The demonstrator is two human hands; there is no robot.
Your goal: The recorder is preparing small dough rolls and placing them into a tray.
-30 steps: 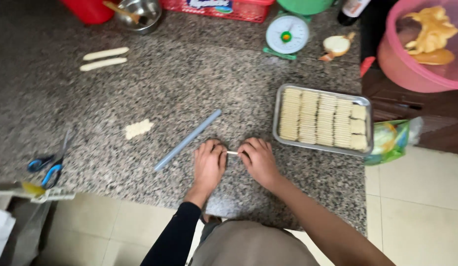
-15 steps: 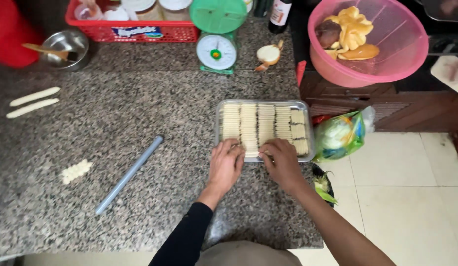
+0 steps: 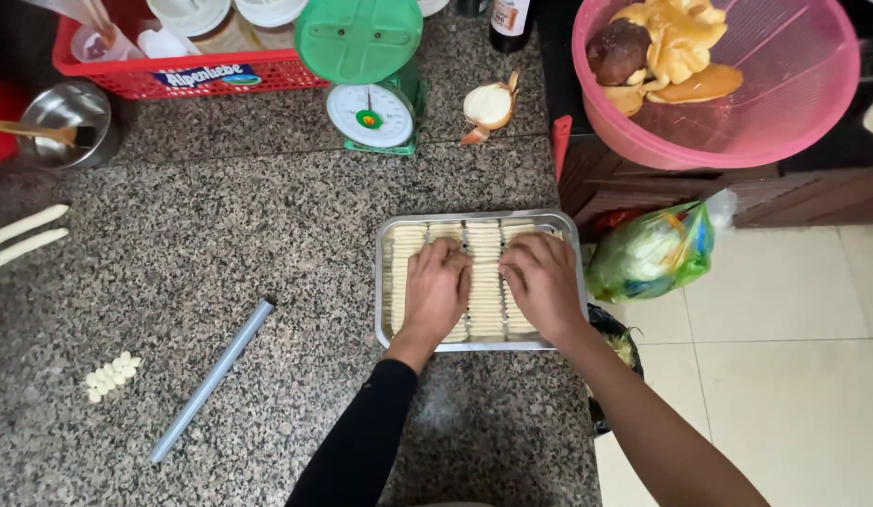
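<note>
Left hand [image 3: 438,289] and right hand [image 3: 541,282] flat, fingers spread, grasping nothing, pressing rows of pale dough pieces [image 3: 484,282] in the metal tray [image 3: 384,282] on the granite counter [image 3: 267,235]. Risky: too much pressure squashes or shifts rows (tray sits near the counter edge). Farther off, green kitchen scale [image 3: 370,103].

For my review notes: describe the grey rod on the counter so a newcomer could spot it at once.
Start at the metal tray under both hands, then look left across the granite counter. The grey rod lies there diagonally, alone, long, thin and straight, unlike the small pale dough cluster beside it.
</note>
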